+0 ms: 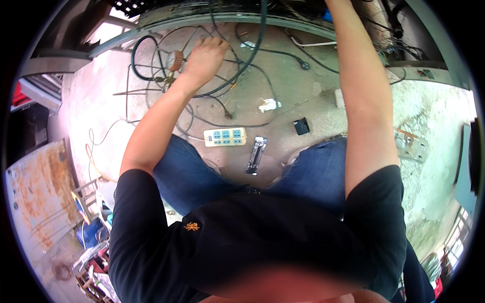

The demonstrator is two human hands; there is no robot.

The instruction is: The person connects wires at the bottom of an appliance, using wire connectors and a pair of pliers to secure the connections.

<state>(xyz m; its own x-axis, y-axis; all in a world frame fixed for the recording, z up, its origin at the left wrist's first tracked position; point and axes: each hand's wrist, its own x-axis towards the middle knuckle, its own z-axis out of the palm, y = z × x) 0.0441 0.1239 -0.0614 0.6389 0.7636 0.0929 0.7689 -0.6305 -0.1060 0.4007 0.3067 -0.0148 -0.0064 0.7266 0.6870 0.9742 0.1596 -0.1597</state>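
My left hand (206,59) is stretched forward over a tangle of cables and tubing on the concrete floor. Its fingers curl downward where a thin dark cable meets them; what lies inside the grip is hidden. Beside that wrist is a brass valve fitting (164,81) with an orange-brown round part (177,61). A thick black hose (263,30) curves down past the fingers from the upper edge. My right forearm (365,91) reaches up over the metal frame edge (298,24), and the hand itself lies beyond the picture's top.
Between my knees lie a cream power strip (225,137) with blue sockets and a narrow black-and-silver piece (256,155). A small black box (301,126), crumpled white paper (269,104) and a black plug (304,65) are farther off. At left stands a rusty panel (43,197).
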